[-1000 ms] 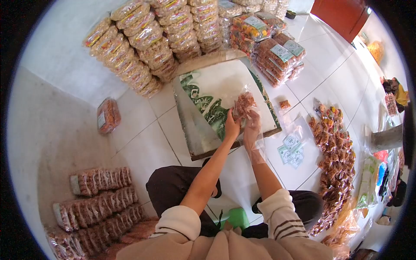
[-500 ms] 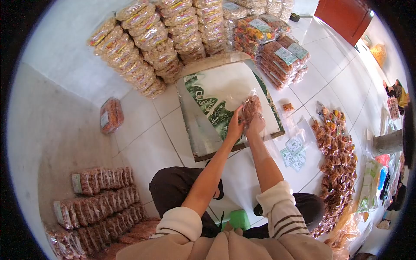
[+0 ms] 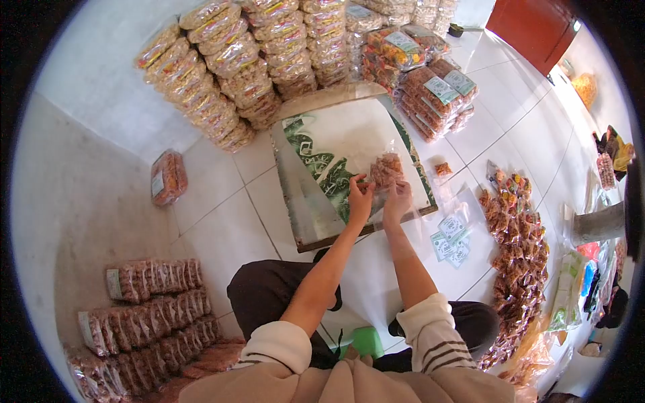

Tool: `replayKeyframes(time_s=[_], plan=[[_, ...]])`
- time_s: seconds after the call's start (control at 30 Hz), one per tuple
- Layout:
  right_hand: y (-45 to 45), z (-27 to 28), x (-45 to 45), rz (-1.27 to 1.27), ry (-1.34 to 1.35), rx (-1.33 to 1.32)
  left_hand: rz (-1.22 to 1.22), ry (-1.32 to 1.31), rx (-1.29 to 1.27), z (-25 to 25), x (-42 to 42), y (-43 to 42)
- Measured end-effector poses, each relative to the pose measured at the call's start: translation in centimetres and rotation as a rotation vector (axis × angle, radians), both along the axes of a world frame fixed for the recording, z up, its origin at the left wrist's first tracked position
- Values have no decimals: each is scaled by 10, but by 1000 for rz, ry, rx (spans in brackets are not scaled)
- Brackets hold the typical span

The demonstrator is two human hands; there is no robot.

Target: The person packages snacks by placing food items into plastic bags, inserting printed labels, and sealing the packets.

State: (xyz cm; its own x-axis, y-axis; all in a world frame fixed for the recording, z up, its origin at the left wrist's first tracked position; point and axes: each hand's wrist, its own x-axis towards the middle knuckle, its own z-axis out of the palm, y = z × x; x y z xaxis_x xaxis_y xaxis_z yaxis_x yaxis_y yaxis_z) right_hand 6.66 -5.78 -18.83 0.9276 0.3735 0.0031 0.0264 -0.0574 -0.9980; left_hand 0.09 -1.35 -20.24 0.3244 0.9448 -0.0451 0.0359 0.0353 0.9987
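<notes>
Reddish-brown pieces fill one clear bag [image 3: 387, 168] over the three-o'clock side of the tabletop [image 3: 356, 127]; the left hand [image 3: 361, 197] pinches its eight-o'clock edge, the right hand [image 3: 398, 199] its five-o'clock edge. One small packet [image 3: 442, 169] lies beyond, toward three o'clock.

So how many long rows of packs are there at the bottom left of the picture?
3: the top row, the middle row and the bottom row, one below another. More might be hidden behind the beige top.
</notes>
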Motion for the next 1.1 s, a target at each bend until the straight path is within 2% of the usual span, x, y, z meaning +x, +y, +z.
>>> replayKeyframes(time_s=[0.03, 0.07, 0.1, 0.13, 0.17, 0.23, 0.3, 0.43, 0.5, 0.53, 0.6, 0.63, 0.7, 0.73, 0.8, 0.93, 1.0, 1.07, 1.1], plan=[[-1, -2, 2, -1, 0, -2, 74, 9, 34, 0, 2, 0], [-2, -5, 3, 39, 69, 125, 71, 8, 31, -1, 4, 1], [-3, -10, 4, 79, 137, 252, 106, -18, -90, -1, 6, 3], [-4, -14, 5, 76, 135, 250, 139, -43, -210, -1, 7, 5], [-6, -19, 6, 124, 185, 261, 136, -45, -213, -2, 9, 6], [-11, -8, 3, 171, 233, 273, 140, -213, -379, 8, 10, 6], [-19, 1, -2, 85, -164, -66, 128, -230, -373, 13, 8, 8], [-25, -6, -3, 101, -85, -71, 109, -285, -356, 9, 9, 11], [-27, -7, -6, 52, -105, 99, 68, -231, -309, 2, 9, 10], [-27, -18, -3, 52, -104, 99, 25, -177, -261, 1, 9, 9], [-28, -39, 3, 114, 81, 251, 82, -137, -243, 3, 11, 3], [-29, -24, -1, 114, 81, 250, 140, -97, -225, 3, 13, 0], [-32, -1, -9, 90, 357, 429, 179, -50, -203, 6, 17, -9], [-34, -7, -6, 91, 356, 430, 217, -4, -180, 9, 19, -11], [-39, -10, 0, 229, 97, 151, 204, -31, -213, 17, 20, -17], [-40, 0, -5, 222, -14, 108, 178, -10, -256, 30, 22, -18], [-43, -2, -4, 256, -245, 2, 178, -1, -260, 31, 22, -18], [-44, -8, 2, 261, -359, -73, 178, 5, -264, 32, 22, -15], [-45, -11, 6, 264, -469, -149, 167, 1, -237, 18, 23, -9]])
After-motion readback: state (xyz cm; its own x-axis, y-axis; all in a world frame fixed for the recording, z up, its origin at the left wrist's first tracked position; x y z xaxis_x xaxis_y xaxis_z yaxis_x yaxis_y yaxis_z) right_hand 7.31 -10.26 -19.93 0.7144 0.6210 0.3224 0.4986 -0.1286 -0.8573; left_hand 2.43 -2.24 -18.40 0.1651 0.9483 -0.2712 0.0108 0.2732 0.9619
